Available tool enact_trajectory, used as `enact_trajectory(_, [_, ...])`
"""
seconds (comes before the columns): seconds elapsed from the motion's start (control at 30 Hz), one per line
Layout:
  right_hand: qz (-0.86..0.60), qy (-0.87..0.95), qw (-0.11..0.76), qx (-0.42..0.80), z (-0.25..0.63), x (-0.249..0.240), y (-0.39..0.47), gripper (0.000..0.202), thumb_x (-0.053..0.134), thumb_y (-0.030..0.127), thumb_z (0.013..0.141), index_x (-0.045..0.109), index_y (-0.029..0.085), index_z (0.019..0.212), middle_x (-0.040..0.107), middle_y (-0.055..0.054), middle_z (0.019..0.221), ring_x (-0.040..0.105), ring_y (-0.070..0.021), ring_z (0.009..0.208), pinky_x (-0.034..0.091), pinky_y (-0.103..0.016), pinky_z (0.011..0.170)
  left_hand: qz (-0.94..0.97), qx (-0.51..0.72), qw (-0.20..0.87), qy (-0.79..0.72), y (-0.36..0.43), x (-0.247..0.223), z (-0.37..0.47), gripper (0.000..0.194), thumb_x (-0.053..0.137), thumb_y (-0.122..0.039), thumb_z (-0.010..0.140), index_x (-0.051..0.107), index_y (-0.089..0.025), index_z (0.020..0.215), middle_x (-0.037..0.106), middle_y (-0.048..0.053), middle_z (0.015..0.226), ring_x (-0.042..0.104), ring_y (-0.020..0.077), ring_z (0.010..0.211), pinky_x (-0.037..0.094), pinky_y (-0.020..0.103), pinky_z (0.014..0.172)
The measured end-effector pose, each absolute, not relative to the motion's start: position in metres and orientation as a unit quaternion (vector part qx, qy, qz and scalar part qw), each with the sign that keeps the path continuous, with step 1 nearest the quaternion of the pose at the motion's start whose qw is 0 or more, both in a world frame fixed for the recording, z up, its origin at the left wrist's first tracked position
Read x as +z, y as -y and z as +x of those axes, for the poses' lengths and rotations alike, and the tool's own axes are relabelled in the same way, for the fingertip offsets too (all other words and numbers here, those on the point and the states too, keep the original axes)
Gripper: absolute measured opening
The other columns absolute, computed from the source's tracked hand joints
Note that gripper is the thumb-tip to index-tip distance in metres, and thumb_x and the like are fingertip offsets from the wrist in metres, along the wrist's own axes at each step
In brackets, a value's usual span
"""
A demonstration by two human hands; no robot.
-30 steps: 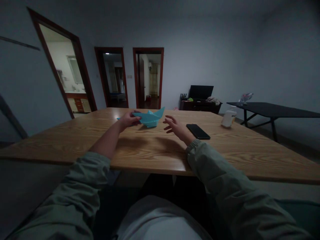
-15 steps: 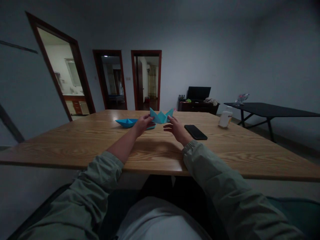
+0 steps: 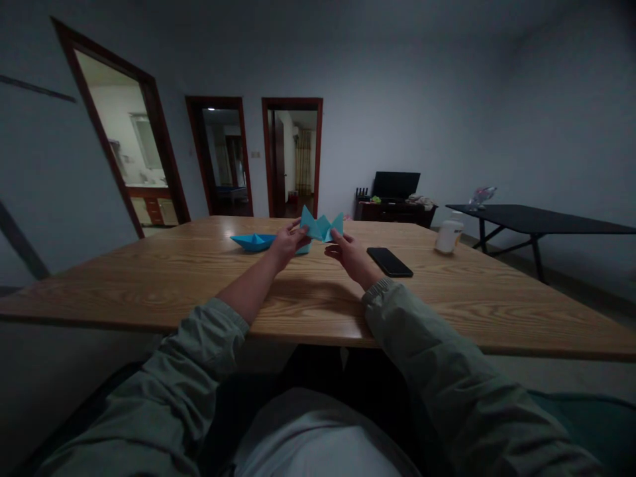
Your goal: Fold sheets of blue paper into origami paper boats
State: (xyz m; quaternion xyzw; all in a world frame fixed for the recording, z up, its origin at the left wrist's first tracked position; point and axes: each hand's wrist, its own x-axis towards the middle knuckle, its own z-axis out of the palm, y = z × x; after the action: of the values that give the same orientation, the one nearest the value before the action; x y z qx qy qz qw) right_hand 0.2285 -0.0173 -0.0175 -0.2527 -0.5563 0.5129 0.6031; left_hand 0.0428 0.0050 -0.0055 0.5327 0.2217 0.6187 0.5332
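Note:
Between my two hands, raised over the table, is a light-blue folded paper (image 3: 322, 226) with several pointed peaks. My left hand (image 3: 289, 242) pinches its left end, thumb in front. The right end sits in the closed thumb and fingers of my right hand (image 3: 348, 253). Behind my left hand on the table lies a darker blue paper boat (image 3: 254, 242), its right end hidden by the hand. A light-blue flat piece (image 3: 303, 249) shows just under my left fingers; most of it is covered, so I cannot make out its kind.
On the wooden table (image 3: 199, 285), a black phone (image 3: 389, 262) lies right of my right hand. Farther right stands a white bottle (image 3: 449, 236) with a label. A black table (image 3: 527, 216) is beyond on the right, and a monitor (image 3: 396, 185) stands on a dark cabinet at the back.
The folded paper has tilted and its peaks have drawn a little closer together. My left hand has shifted slightly right; both hands keep their hold.

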Motion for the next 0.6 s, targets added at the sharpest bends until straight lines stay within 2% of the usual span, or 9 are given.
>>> enact_trajectory(0.07, [-0.239,0.54,0.612,0.526,0.226,-0.016,0.018,0.047,0.084,0.055,0.068,0.066,0.018,0.09,0.066,-0.003,0.083,0.063,-0.0127,0.066,0.057,-0.023,0.066,0.517,0.636,0.525,-0.23,-0.006,-0.005,0.046,0.057,0.08,-0.039,0.072,0.056,-0.017,0.119,0.07,0.005,0.091,0.067,0.0135,0.077,0.051,0.033,0.084])
enact_trajectory(0.17, [-0.223,0.508,0.635,0.537,0.223,-0.012,0.02,0.047,0.087,0.053,0.064,0.063,0.018,0.085,0.065,-0.001,0.082,0.063,-0.0117,0.067,0.057,-0.022,0.066,0.536,0.622,0.523,-0.227,-0.004,-0.004,0.05,0.05,0.077,-0.046,0.074,0.06,-0.016,0.11,0.069,0.005,0.089,0.067,0.0141,0.078,0.051,0.032,0.083])
enact_trajectory(0.33, [-0.217,0.498,0.646,0.536,0.221,-0.008,0.021,0.05,0.087,0.054,0.061,0.061,0.019,0.085,0.063,-0.001,0.083,0.062,-0.0113,0.068,0.057,-0.021,0.066,0.606,0.555,0.516,-0.242,0.0,-0.009,0.051,0.052,0.076,-0.049,0.073,0.059,-0.02,0.112,0.067,0.007,0.103,0.068,0.0172,0.089,0.051,0.033,0.083])
enact_trajectory(0.47, [-0.294,0.547,0.639,0.454,0.224,-0.011,0.016,0.051,0.078,0.064,0.067,0.062,0.019,0.086,0.061,-0.001,0.081,0.057,-0.0109,0.062,0.055,-0.022,0.057,0.607,0.577,0.483,-0.257,-0.003,-0.011,0.05,0.062,0.081,-0.045,0.068,0.054,-0.02,0.117,0.067,0.006,0.1,0.067,0.0163,0.086,0.052,0.034,0.083])
enact_trajectory(0.6, [-0.351,0.586,0.641,0.348,0.23,-0.014,0.01,0.052,0.069,0.069,0.072,0.063,0.019,0.084,0.056,0.001,0.073,0.05,-0.0102,0.056,0.046,-0.019,0.046,0.584,0.603,0.48,-0.256,-0.008,-0.012,0.049,0.077,0.088,-0.036,0.058,0.049,-0.021,0.123,0.069,0.003,0.091,0.067,0.0157,0.081,0.053,0.034,0.081])
